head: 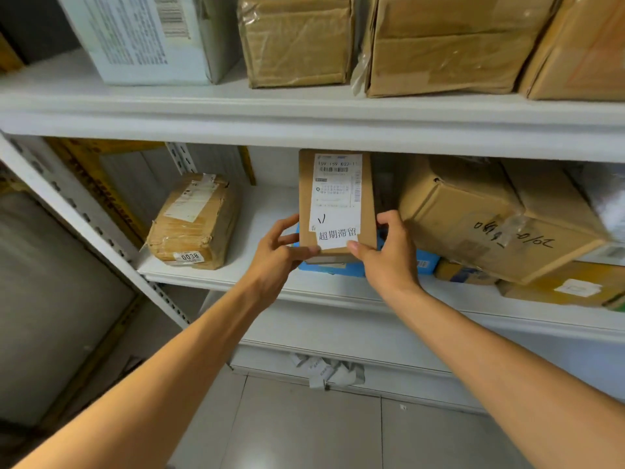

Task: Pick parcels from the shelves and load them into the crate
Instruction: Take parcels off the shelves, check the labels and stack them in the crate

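A narrow brown cardboard parcel (338,184) with a long white shipping label stands tilted up at the middle shelf (236,279). My left hand (280,252) grips its lower left corner, thumb on the front face. My right hand (389,252) grips its lower right corner, thumb on the label. The parcel's bottom rests over a flat blue package (422,262) lying on the shelf. No crate is in view.
A tape-wrapped brown parcel (194,221) marked 0038 lies to the left on the same shelf. A large tilted cardboard box (490,218) sits to the right over flatter yellow packages (558,286). The upper shelf (304,106) carries several boxes. Crumpled paper (324,368) lies below.
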`<control>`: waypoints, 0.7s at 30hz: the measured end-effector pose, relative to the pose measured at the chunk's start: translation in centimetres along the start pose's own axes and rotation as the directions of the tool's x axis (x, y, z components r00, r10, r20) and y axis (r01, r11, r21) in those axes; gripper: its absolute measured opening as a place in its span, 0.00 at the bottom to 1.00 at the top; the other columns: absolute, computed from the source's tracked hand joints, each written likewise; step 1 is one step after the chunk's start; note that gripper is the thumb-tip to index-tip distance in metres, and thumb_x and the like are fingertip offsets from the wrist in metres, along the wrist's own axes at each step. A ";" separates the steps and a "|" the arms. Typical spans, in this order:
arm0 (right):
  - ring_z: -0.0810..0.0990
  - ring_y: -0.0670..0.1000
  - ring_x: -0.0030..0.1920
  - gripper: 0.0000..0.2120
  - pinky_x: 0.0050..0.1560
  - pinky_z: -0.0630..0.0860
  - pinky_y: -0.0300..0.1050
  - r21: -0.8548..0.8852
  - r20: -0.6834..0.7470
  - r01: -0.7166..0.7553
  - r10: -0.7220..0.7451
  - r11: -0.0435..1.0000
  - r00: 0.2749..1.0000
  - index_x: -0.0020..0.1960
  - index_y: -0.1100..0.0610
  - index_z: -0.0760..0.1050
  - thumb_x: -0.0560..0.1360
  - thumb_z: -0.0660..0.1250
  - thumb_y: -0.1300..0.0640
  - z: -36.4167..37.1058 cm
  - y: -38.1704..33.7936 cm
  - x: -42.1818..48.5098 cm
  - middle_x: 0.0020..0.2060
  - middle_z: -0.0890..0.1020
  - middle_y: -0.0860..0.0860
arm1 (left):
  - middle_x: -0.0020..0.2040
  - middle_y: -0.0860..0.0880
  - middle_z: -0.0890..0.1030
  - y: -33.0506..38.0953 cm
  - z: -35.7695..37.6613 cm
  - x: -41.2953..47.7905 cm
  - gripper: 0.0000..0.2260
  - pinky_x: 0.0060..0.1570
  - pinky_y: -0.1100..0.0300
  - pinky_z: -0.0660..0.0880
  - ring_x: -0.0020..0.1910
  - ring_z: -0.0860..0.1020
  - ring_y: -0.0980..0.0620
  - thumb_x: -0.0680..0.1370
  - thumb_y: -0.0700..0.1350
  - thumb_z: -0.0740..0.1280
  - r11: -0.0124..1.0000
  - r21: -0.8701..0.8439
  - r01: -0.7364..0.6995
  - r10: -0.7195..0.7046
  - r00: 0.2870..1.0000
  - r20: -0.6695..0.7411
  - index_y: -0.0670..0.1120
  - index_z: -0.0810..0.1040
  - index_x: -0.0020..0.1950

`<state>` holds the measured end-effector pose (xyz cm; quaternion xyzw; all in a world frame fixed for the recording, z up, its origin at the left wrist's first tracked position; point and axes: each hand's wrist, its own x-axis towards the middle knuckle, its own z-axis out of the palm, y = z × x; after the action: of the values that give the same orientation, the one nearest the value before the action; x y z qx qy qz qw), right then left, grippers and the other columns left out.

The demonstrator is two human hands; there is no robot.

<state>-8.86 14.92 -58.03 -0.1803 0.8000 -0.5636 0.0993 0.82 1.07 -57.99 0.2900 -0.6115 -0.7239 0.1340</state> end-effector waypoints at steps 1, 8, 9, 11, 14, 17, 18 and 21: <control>0.75 0.48 0.54 0.20 0.44 0.73 0.33 -0.009 0.030 -0.003 0.004 1.000 1.000 0.57 0.56 0.67 0.71 0.74 0.63 -0.1 0.3 -0.3 0.54 0.77 0.48 | 0.61 0.43 0.80 -0.3 -0.3 -0.6 0.28 0.55 0.54 0.75 0.60 0.79 0.42 0.72 0.29 0.69 1.000 0.013 0.003 -0.003 1.000 -0.011 0.49 0.71 0.68; 0.74 0.48 0.60 0.37 0.58 0.76 0.45 0.054 0.163 -0.019 0.010 0.998 0.987 0.66 0.53 0.66 0.63 0.79 0.68 -0.8 1.7 -2.4 0.58 0.74 0.45 | 0.62 0.47 0.79 -1.3 -1.7 -4.1 0.28 0.64 0.41 0.72 0.59 0.80 0.45 0.69 0.28 0.72 0.995 0.094 -0.047 0.052 0.997 -0.050 0.48 0.73 0.65; 0.73 0.46 0.60 0.42 0.59 0.75 0.44 0.061 0.181 -0.019 0.008 0.998 0.983 0.72 0.53 0.64 0.63 0.79 0.68 -0.9 1.7 -2.8 0.60 0.72 0.44 | 0.63 0.47 0.79 -1.2 -1.8 -4.4 0.29 0.64 0.41 0.72 0.59 0.80 0.45 0.69 0.27 0.72 0.994 0.097 -0.053 0.058 0.997 -0.054 0.48 0.73 0.65; 0.72 0.43 0.59 0.46 0.59 0.74 0.43 0.071 0.216 -0.007 -0.009 0.997 0.976 0.76 0.52 0.61 0.63 0.78 0.69 -1.1 1.8 -3.4 0.58 0.72 0.43 | 0.63 0.45 0.78 -1.2 -1.9 -5.2 0.32 0.64 0.44 0.73 0.59 0.80 0.46 0.69 0.27 0.72 0.992 0.114 -0.057 0.063 0.997 -0.049 0.50 0.71 0.68; 0.71 0.43 0.62 0.45 0.63 0.74 0.45 0.078 0.263 0.014 -0.034 0.997 0.964 0.75 0.52 0.63 0.64 0.78 0.70 -1.4 2.3 -4.2 0.61 0.77 0.44 | 0.63 0.47 0.77 -1.5 -1.8 -6.2 0.39 0.62 0.50 0.69 0.55 0.79 0.54 0.70 0.27 0.70 0.982 0.185 -0.039 0.045 0.998 -0.032 0.56 0.65 0.74; 0.73 0.48 0.65 0.47 0.61 0.75 0.44 0.095 0.284 0.011 -0.037 0.995 0.958 0.76 0.51 0.62 0.63 0.78 0.71 -1.7 3.3 -5.2 0.68 0.74 0.49 | 0.62 0.46 0.78 -2.8 -1.4 -7.2 0.40 0.60 0.52 0.70 0.55 0.78 0.55 0.70 0.26 0.69 0.977 0.211 -0.035 0.039 0.999 -0.017 0.58 0.65 0.74; 0.74 0.48 0.64 0.47 0.59 0.76 0.42 0.093 0.285 0.016 -0.042 0.996 0.957 0.76 0.51 0.62 0.63 0.78 0.71 -1.9 3.8 -5.6 0.68 0.73 0.48 | 0.61 0.46 0.78 -3.4 -1.3 -7.5 0.40 0.58 0.53 0.72 0.56 0.78 0.54 0.70 0.25 0.69 0.978 0.205 -0.032 0.036 0.999 -0.014 0.58 0.66 0.74; 0.76 0.48 0.63 0.47 0.56 0.79 0.45 0.074 0.283 0.017 -0.037 0.997 0.959 0.74 0.49 0.65 0.61 0.79 0.70 -2.7 5.8 -6.9 0.63 0.77 0.47 | 0.59 0.49 0.78 -5.7 -0.8 -8.4 0.40 0.43 0.66 0.76 0.55 0.79 0.55 0.70 0.26 0.70 0.979 0.204 -0.027 0.022 0.999 0.025 0.58 0.66 0.73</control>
<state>-4.55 21.75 -62.83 -0.2664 0.7545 -0.5612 0.2117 8.90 6.24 -61.35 0.2865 -0.6876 -0.6588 0.1056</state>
